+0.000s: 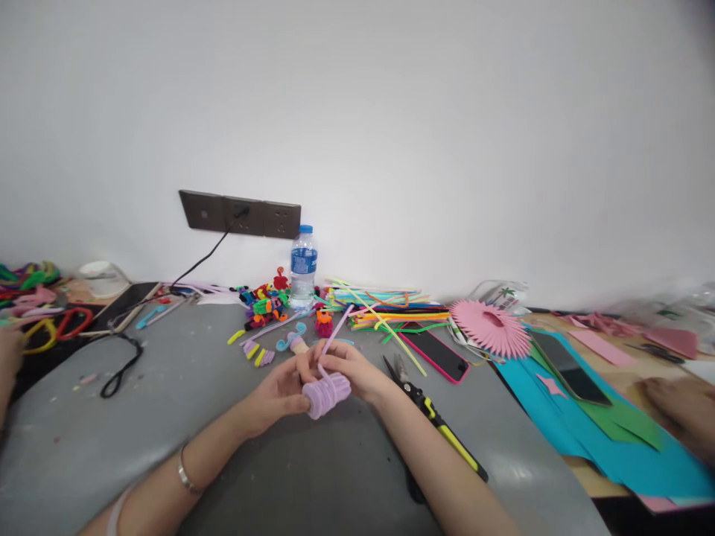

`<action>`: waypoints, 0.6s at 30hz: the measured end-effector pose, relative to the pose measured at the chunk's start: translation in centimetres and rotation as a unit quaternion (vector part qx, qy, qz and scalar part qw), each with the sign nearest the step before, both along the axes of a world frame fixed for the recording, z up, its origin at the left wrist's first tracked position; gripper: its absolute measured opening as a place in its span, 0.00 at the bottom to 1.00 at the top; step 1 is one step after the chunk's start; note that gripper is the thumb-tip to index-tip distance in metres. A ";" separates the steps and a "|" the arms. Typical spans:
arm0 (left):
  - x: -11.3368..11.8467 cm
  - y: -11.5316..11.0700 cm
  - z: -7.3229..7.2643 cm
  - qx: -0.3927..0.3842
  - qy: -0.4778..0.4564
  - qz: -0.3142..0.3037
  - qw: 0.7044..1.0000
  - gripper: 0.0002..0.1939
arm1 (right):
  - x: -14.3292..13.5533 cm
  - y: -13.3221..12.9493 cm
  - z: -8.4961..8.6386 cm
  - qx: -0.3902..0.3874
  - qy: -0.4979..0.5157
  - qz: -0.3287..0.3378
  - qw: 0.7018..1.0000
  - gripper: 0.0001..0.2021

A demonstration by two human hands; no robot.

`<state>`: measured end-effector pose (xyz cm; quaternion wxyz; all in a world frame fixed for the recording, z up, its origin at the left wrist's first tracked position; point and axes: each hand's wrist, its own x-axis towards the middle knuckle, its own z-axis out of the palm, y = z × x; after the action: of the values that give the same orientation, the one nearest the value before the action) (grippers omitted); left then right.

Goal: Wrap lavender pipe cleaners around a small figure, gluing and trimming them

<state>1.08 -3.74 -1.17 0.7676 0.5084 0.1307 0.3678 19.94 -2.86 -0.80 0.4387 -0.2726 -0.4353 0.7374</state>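
Observation:
My left hand (278,392) grips a coiled roll of lilac pipe cleaner (326,397), with the thumb on the roll's near end. My right hand (356,370) is closed at the roll's far side, its fingers pinching the lilac strand that sticks up past the knuckles. Some fingertips are hidden behind the roll. Just beyond the hands lie short yellow and lilac coiled pieces (260,353) and a light blue curled pipe cleaner (290,339). Black-and-yellow pliers or cutters (439,420) rest beside my right forearm, jaws pointing away from me.
A water bottle (304,268) stands by the wall among colourful pipe-cleaner figures (265,304). Right of it lie loose pipe cleaners (391,309), a pink-edged phone (436,353) and a pink pleated paper ring (490,328). Other people's hands show at left (7,365) and right (678,409).

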 end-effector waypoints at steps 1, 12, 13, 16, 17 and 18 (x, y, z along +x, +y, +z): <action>-0.1 0.1 -0.1 0.037 0.014 0.009 0.999 0.14 | 0.1 -0.1 0.2 -0.009 0.017 -0.006 1.000 0.14; -1.3 2.1 -0.9 0.301 0.195 0.261 0.896 0.07 | 0.5 1.0 -0.6 -0.014 0.030 -0.149 0.988 0.16; -1.2 2.3 -1.0 0.311 0.197 0.284 0.885 0.07 | 0.5 1.0 -0.7 -0.020 0.020 -0.158 0.987 0.16; -1.3 2.7 -1.5 0.361 0.191 0.334 0.849 0.07 | 0.5 0.9 -1.0 -0.025 -0.008 -0.154 0.988 0.16; -1.3 2.8 -1.6 0.384 0.190 0.341 0.837 0.07 | 0.4 0.8 -0.9 -0.023 -0.012 -0.142 0.990 0.16; -1.4 2.8 -1.6 0.407 0.192 0.343 0.824 0.06 | 0.3 0.7 -0.9 -0.021 -0.013 -0.129 0.991 0.17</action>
<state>-0.32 -0.92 -2.82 0.2745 0.7574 0.2796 0.5224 20.29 -2.15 -1.67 0.5189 -0.3450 -0.3863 0.6800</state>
